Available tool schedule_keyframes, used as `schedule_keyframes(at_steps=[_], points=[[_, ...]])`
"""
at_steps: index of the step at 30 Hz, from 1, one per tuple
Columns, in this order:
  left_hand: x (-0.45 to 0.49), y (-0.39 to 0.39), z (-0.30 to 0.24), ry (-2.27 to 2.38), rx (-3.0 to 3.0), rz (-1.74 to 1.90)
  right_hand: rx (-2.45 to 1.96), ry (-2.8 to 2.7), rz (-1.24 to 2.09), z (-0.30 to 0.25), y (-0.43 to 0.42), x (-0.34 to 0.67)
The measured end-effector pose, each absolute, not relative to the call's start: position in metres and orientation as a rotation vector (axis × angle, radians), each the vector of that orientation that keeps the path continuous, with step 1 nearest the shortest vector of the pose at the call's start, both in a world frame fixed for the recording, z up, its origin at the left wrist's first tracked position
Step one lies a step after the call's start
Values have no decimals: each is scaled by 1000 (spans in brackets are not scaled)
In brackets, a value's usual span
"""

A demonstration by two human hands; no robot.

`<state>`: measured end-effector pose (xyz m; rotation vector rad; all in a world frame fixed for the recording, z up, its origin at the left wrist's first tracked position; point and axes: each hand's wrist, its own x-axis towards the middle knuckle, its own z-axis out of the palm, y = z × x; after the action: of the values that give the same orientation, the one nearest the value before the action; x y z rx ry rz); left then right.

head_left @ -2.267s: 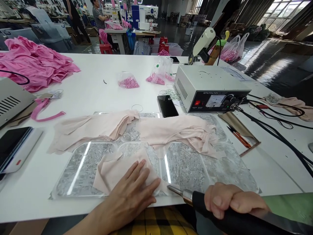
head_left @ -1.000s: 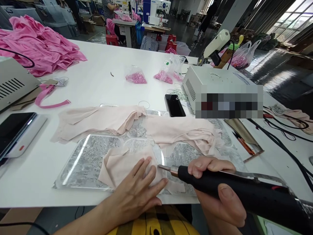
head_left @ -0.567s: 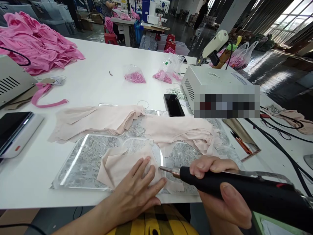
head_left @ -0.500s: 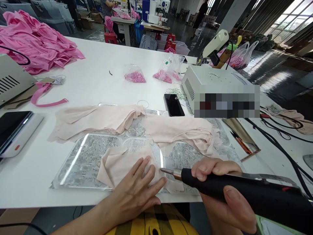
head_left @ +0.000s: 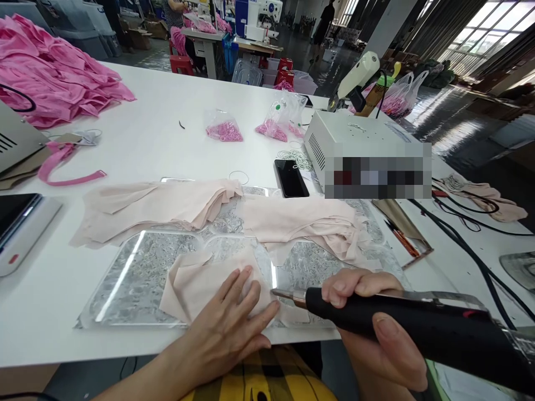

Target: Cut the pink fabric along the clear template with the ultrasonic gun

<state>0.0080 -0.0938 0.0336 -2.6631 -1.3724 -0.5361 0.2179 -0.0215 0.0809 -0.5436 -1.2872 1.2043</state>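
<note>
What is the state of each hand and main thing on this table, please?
left hand, spread flat on the pale cloth
right hand, closed around the black tool
pale cloth, folded at its left end
black tool, held, tip near the pale cloth
phone, lying flat, screen dark
grey box, front pixelated, power unclear

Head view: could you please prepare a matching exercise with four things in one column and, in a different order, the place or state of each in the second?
1. left hand
2. right hand
3. grey mottled board
4. bright pink heap

A. lies beneath pale cloth
B. sits at the picture's left on the white table
C. is closed around a black tool
D. rests on pale cloth

Pairs: 1-D, 2-C, 3-A, 4-B
</note>
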Motion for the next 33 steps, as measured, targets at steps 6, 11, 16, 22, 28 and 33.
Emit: schedule_keyframes(at_steps=[6, 11, 16, 22, 28, 33], points=[[7, -93, 33, -1351, -2658, -544, -609, -1262, 1215, 83, -30, 233], [7, -93, 32, -1353, -2655, -551, -621, -1262, 1212, 81, -32, 236], [7, -94, 27, -1369, -2655, -591, -606, -1271, 1213, 82, -32, 233], [8, -95, 24, -1378, -2658, -616, -587, -1285, 1212, 83, -30, 233], [6, -94, 25, -1373, -2659, -619, -636, -1173, 1181, 82, -34, 250], [5, -94, 25, -1361, -2644, -588, -651, -1182, 1198, 78, -40, 260]])
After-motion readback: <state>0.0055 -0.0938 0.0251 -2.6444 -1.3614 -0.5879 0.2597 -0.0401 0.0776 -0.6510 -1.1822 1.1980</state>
